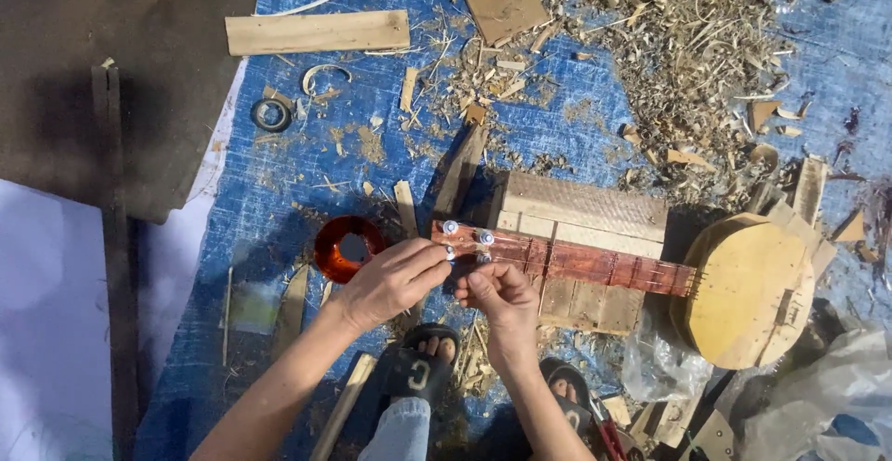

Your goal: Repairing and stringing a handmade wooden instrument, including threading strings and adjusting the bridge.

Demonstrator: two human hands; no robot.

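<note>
Stringed instrument (pixel 595 261), reddish along its neck and pale at its round wooden body, lies across the blue tarp (pixel 279 191) with the body to the right and the head end pointing left, right under your fingers. Its neck rests on a wooden block (pixel 581 210). Your left hand (pixel 386 280) comes in from the left, thumb and fingers pinched together at the near edge of the head end, touching one of the small pale tuning pegs (pixel 450 228) there. Your right hand (pixel 497 294) sits just beside it, on the near side, fingers curled tightly at the same spot; whether they hold a peg or a string is too small to tell. The two hands almost touch each other.

Just left of the head end lies a red ring-shaped roll (pixel 348 247). Farther away, a flat plank (pixel 316 32) lies on the tarp, and a heap of wood shavings (pixel 688 43) spreads at the far right. Your sandalled feet (pixel 423 363) sit near, below the hands.
</note>
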